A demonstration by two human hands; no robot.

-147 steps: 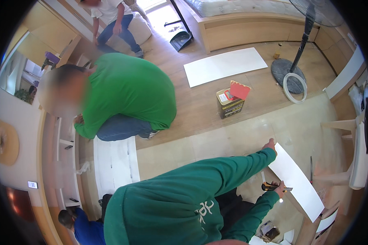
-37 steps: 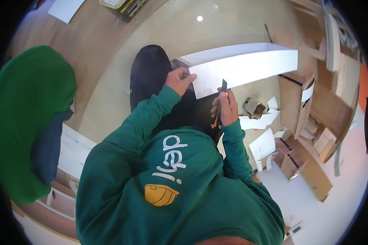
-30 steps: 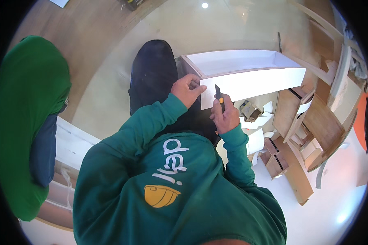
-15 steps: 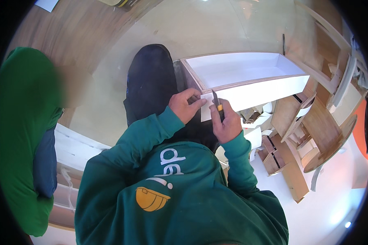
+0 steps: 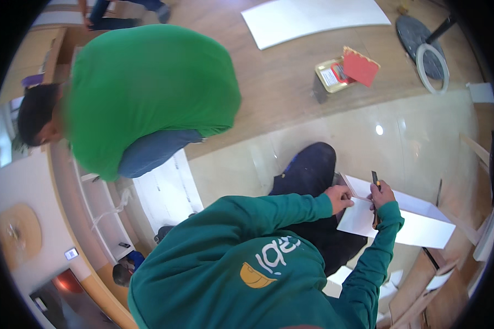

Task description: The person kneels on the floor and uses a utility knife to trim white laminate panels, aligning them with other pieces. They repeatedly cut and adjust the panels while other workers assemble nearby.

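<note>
A white wooden box, shaped like a drawer, lies by my dark-trousered knee. A white facing sheet runs along its near side and sticks out past the left corner. My left hand is closed at that corner, fingertips pinching the sheet's upper edge. In my right hand is a black and yellow utility knife, its blade pointing up and away from me. The right fist rests close to the box's near wall, a short way right of the left hand; its fingertips are partly hidden.
A co-worker in a green top bends over at the upper left. Beyond the box, a gold tin with a red piece stands on the floor. A white panel lies farther back. Wooden parts crowd the lower right.
My view has swung left, so the box and both hands now sit farther right and lower. The co-worker shows more fully. Both hands keep their holds at the box corner.
</note>
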